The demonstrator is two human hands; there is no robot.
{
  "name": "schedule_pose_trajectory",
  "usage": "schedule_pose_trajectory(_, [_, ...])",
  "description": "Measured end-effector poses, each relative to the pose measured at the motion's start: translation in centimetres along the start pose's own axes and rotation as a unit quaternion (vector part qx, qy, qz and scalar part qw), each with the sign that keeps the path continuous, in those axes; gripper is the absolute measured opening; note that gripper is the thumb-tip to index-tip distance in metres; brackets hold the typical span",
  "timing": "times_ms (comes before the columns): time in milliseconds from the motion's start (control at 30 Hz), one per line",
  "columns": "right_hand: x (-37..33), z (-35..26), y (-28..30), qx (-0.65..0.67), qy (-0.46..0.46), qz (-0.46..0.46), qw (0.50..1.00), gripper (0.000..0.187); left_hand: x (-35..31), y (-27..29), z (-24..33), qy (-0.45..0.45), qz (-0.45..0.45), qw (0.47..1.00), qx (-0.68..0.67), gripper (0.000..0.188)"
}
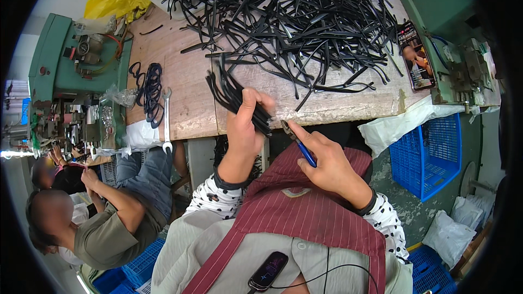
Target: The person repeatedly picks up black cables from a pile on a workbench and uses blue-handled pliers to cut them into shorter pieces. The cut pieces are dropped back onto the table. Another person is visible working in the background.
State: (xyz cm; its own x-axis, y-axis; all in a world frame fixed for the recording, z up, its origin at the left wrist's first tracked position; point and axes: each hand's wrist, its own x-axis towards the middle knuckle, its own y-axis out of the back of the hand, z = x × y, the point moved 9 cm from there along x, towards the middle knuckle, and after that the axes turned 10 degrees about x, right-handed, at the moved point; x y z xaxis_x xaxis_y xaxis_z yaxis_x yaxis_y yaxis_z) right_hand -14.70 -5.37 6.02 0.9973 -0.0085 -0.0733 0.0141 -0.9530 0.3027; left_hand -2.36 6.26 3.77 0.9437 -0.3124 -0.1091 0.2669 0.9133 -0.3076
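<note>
My left hand [245,125] grips a bundle of long black plastic strips [231,93] that sticks up and to the left over the front edge of the wooden workbench [185,98]. My right hand [327,160] holds small cutting pliers with blue handles [298,142]. The pliers' jaws point at the lower end of the bundle near my left fingers. A large loose heap of the same black strips [294,16] covers the far part of the bench.
A wrench [166,120] and a coil of black rings [150,90] lie on the bench's left side. Green machines stand at the left [60,60] and right [436,16]. A blue crate [430,152] sits on the floor at right. Another person [103,218] sits at lower left.
</note>
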Motion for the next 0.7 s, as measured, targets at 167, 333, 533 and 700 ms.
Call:
schedule_pose_trajectory(167, [-0.3,0.2,0.6,-0.02,0.004,0.006,1.0,0.082,4.3,-0.1,0.9,-0.092,0.011,0.855,0.511,0.02])
schedule_pose_trajectory(333, [-0.8,0.1,0.3,-0.016,0.012,0.014,1.0,0.082,6.5,-4.0,0.4,-0.211,-0.006,0.696,0.687,0.025])
schedule_pose_trajectory(533, [-1.1,0.6,0.5,-0.019,0.002,0.012,1.0,0.082,8.7,-3.3,1.5,-0.294,-0.065,0.638,0.708,0.037])
schedule_pose_trajectory(700, [-1.1,0.4,0.3,-0.008,0.025,0.027,0.999,0.083,6.9,-2.5,4.0,-0.399,-0.085,0.676,0.613,0.04])
